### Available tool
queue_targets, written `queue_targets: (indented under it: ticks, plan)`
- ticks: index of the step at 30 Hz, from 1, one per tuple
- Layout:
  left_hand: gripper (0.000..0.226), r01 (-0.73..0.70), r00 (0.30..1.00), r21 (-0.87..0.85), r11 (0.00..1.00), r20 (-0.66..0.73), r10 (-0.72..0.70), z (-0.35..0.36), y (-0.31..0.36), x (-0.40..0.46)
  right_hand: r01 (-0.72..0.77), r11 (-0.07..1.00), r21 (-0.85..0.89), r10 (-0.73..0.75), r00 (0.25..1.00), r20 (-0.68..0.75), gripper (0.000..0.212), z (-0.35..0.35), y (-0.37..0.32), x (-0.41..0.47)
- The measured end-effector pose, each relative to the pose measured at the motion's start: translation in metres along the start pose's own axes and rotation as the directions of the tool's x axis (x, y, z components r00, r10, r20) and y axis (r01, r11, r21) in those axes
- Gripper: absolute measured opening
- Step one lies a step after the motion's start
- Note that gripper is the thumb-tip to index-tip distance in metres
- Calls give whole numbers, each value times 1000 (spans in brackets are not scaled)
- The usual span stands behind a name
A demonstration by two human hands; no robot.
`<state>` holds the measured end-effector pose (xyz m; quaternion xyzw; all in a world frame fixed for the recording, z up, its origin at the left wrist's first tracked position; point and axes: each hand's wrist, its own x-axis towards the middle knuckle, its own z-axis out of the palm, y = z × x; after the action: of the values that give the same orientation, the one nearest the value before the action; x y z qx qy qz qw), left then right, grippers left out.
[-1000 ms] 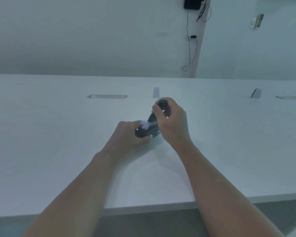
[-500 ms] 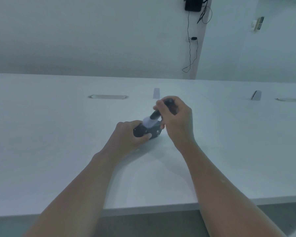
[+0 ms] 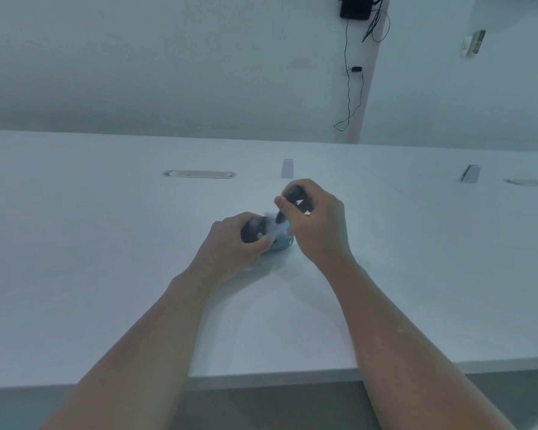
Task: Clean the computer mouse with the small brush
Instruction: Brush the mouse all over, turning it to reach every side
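A dark computer mouse point(image 3: 253, 230) rests on the white table point(image 3: 106, 274), held at its left side by my left hand point(image 3: 230, 246). My right hand point(image 3: 316, 225) grips a small brush point(image 3: 289, 198) with a dark handle. Its pale bristles point(image 3: 274, 223) are blurred and press on the top of the mouse. The right part of the mouse is hidden behind the bristles and my right hand.
Two small grey wedges point(image 3: 287, 168) point(image 3: 470, 173) and two oval cable grommets point(image 3: 199, 174) point(image 3: 531, 181) sit further back on the table. The near table edge point(image 3: 261, 375) runs below my forearms. A black box with hanging cables point(image 3: 354, 7) is on the far wall.
The brush has swept across the top of the mouse, with my right hand shifting slightly. My left hand keeps its hold on the mouse.
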<state>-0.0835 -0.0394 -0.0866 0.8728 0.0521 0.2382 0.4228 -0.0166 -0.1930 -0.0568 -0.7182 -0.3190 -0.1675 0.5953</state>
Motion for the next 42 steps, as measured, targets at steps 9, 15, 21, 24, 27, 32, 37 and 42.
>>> queue_targets:
  ticks: [9,15,21,24,27,32,37,42]
  plan:
    - [14,29,999,-37,999,45,-28,0,-2,2,-120,987,111,111,990,81,10,-1,-2,1]
    - [16,42,998,-56,998,51,-39,0,-2,2,-93,994,59,95,995,-36,12,-7,1,2]
    - [23,41,997,-9,999,68,-40,0,-1,3,-115,989,89,111,993,48,11,-1,-1,2]
    - [29,44,997,-15,999,69,-43,-1,-1,2,-94,995,28,94,995,-15,11,-3,-1,1]
    - [25,40,996,11,999,82,-41,-2,0,1,-38,993,114,30,997,67,11,0,-7,-4]
    - [25,48,996,9,999,69,-49,-1,2,0,-82,997,-3,82,997,-11,12,3,2,1]
    - [28,-12,1000,14,1000,23,12,-2,-1,-1,-204,968,-145,172,964,-203,14,-10,17,7]
    - [27,-102,994,58,993,44,100,-2,-2,-3,-172,971,164,206,952,-225,23,-10,0,8]
